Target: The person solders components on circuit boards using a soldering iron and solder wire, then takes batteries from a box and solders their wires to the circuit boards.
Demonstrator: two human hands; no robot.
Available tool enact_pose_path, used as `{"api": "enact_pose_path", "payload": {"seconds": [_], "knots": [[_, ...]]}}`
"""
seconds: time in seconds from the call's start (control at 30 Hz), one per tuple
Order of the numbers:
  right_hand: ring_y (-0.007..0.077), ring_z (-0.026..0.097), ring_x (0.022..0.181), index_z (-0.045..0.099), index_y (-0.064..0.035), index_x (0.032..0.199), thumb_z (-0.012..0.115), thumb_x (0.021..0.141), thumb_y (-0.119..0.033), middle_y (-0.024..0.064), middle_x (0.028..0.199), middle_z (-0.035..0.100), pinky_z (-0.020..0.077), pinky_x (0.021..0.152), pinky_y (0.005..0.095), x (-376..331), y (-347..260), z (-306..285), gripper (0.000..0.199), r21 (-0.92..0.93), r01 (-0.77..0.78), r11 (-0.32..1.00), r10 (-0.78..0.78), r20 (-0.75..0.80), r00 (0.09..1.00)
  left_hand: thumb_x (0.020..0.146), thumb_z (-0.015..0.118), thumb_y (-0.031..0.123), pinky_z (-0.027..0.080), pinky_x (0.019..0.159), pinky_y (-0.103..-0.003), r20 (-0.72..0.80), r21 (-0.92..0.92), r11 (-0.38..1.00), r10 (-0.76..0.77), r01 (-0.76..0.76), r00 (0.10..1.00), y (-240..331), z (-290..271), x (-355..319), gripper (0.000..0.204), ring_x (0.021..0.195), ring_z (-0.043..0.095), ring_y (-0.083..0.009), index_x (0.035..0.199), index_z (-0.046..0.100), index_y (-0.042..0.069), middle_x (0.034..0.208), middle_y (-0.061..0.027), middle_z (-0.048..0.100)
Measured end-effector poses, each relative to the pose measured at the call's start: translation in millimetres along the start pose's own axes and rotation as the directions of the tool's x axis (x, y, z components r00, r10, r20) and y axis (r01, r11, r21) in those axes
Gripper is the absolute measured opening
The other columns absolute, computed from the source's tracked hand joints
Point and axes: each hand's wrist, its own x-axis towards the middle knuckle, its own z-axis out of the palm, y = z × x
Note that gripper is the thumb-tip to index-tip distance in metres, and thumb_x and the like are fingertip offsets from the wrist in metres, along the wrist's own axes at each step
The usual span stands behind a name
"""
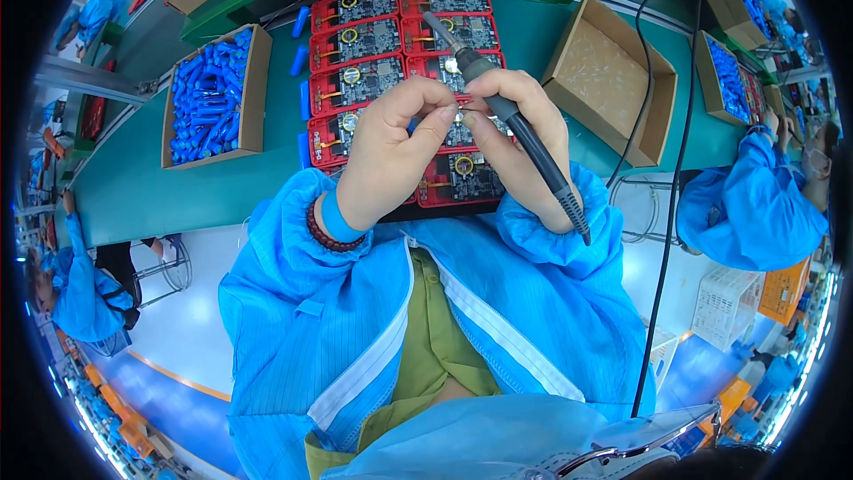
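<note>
My right hand (526, 98) is closed around a soldering iron (538, 156) with a dark handle. Its metal tip points up and to the left, away from me. The thumb and a finger of that hand also meet near a tiny silvery piece, close to my left fingertips. My left hand (384, 156) is closed in a pinch; what it holds is too small to name. Both hands are above two columns of red cases (310, 20), partly covering them. Each visible case holds a dark circuit board (384, 39), many with a round, yellow-rimmed part.
Left on the green table (133, 191) is a cardboard box (259, 89) of blue cylinders (209, 102). More blue cylinders (299, 60) line the cases' left side. Another cardboard box (656, 129) with small clear pieces stands right. Black cables (680, 160) hang nearby. A co-worker (755, 204) sits at right.
</note>
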Motion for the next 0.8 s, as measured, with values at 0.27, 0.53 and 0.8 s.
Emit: {"api": "enact_pose_path", "payload": {"seconds": [0.27, 0.53, 0.8], "knots": [[0.0265, 0.060, 0.079, 0.059, -0.0068, 0.104, 0.067, 0.070, 0.007, 0.0094, 0.088, 0.063, 0.0482, 0.069, 0.0341, 3, 1, -12, 0.037, -0.032, 0.026, 0.999, -0.024, 0.049, 0.999, 0.083, 0.057, 0.000, 0.046, 0.068, -0.031, 0.089, 0.298, 0.932, 0.189, -0.207, 0.978, 8, 1, 7, 0.006, 0.077, 0.059, -0.0237, 0.090, 0.059, 0.000, 0.082, -0.0116, 0.060], [0.0268, 0.058, 0.073, 0.061, -0.0084, 0.098, 0.067, 0.066, 0.008, 0.0081, 0.084, 0.063, 0.0467, 0.065, 0.0329, 9, 3, -25, 0.037, -0.191, 0.243, 0.951, -0.226, 0.106, 0.968, 0.082, 0.058, -0.002, 0.047, 0.066, -0.033, 0.136, 0.357, 0.896, 0.231, -0.265, 0.963, 14, 10, 13, 0.006, 0.073, 0.059, -0.0276, 0.088, 0.059, 0.000, 0.080, -0.0138, 0.058], [0.0286, 0.057, 0.072, 0.061, -0.0083, 0.095, 0.067, 0.062, 0.012, 0.0097, 0.085, 0.062, 0.0443, 0.063, 0.0365, 7, 3, -36, 0.039, -0.188, 0.298, 0.936, -0.281, 0.110, 0.953, 0.081, 0.058, -0.002, 0.046, 0.065, -0.032, 0.126, 0.287, 0.932, 0.191, -0.220, 0.973, 15, 22, 17, 0.008, 0.071, 0.058, -0.0220, 0.089, 0.060, 0.000, 0.078, -0.0116, 0.058]]}}
